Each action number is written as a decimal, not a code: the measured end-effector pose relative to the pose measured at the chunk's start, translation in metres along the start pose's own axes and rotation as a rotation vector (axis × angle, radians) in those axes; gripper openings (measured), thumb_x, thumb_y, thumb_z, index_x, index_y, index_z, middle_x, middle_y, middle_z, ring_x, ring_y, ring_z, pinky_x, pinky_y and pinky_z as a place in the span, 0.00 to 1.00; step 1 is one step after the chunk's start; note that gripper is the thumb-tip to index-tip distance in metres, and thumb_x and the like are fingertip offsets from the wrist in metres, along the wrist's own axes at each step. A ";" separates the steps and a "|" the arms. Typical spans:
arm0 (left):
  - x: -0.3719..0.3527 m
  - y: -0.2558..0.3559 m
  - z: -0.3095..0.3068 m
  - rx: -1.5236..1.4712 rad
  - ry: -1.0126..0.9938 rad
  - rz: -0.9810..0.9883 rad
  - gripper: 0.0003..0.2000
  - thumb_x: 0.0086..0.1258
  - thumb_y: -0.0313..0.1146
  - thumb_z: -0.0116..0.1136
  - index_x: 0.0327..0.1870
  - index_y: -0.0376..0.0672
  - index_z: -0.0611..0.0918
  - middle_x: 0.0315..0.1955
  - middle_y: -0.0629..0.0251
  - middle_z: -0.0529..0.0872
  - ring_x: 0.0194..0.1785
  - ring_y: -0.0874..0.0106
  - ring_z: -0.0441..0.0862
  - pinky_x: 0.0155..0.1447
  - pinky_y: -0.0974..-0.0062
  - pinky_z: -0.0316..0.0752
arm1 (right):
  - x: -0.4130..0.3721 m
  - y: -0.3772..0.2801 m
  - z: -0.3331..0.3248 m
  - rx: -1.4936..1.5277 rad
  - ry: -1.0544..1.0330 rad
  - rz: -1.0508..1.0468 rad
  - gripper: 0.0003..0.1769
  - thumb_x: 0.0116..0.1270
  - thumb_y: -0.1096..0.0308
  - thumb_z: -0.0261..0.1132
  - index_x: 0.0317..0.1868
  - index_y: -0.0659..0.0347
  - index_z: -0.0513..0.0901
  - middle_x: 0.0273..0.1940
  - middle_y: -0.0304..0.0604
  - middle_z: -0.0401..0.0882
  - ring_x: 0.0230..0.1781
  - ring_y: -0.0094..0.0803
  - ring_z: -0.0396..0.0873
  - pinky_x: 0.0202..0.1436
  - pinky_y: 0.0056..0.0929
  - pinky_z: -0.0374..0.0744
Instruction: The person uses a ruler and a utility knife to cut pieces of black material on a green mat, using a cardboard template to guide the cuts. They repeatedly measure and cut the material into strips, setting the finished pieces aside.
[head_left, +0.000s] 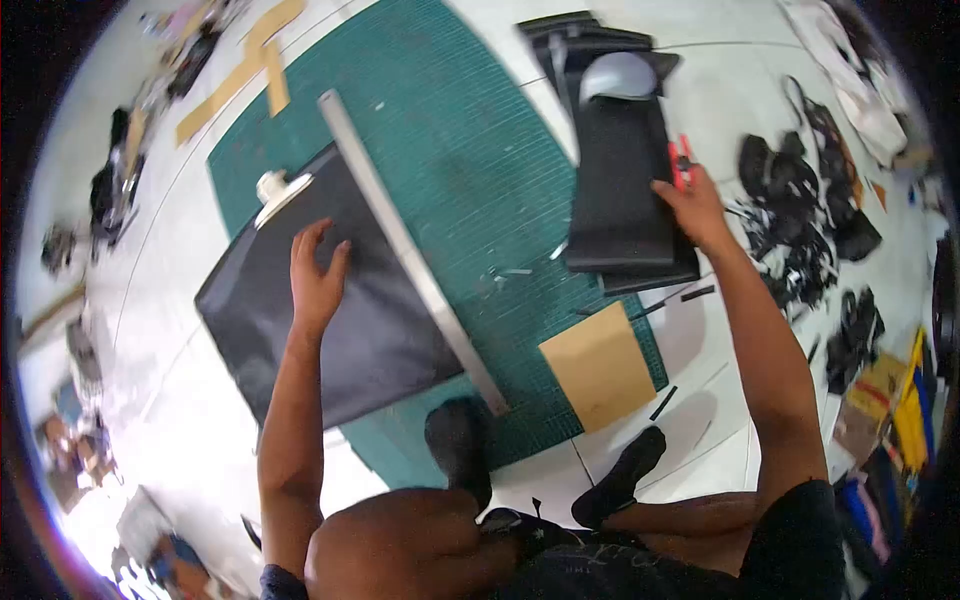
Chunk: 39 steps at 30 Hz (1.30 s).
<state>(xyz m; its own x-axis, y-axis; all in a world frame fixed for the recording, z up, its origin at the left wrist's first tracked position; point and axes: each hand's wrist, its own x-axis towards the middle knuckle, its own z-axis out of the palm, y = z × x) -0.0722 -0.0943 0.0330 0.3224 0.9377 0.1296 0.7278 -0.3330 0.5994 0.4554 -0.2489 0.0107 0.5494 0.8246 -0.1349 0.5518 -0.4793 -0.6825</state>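
Observation:
My left hand [319, 277] is over the black sheet [350, 350], its thumb and fingers apart and nothing between them. A white clip [281, 197] sits at the sheet's upper left edge. Along the sheet's right side lies a long metal ruler [405, 245], slanting across the green cutting mat [470, 150]. My right hand [690, 200] is at the right edge of a stack of black pieces [622, 190], with its fingers around a red-handled tool [681, 160]. A grey rounded object [618, 77] rests on top of the stack.
A tan rectangular piece [600, 367] lies on the mat's lower right. Black scraps [790, 210] are heaped on the white floor at right. Tan strips [235, 85] lie at upper left. My feet in dark socks are near the mat's lower edge.

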 end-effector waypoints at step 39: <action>-0.489 0.003 -0.071 0.113 0.163 -1.185 0.20 0.67 0.41 0.68 0.53 0.35 0.83 0.46 0.46 0.85 0.45 0.56 0.85 0.51 0.63 0.81 | -0.237 -0.155 0.219 -0.176 -0.212 -0.368 0.27 0.63 0.46 0.73 0.44 0.62 0.77 0.45 0.50 0.77 0.52 0.53 0.76 0.54 0.52 0.75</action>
<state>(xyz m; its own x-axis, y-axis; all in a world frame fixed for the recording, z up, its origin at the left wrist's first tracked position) -0.2704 -0.5465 0.0277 -0.6580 0.6656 -0.3523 0.5714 0.7460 0.3421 0.1023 -0.3043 -0.0084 0.1660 0.9841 -0.0628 0.7943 -0.1712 -0.5829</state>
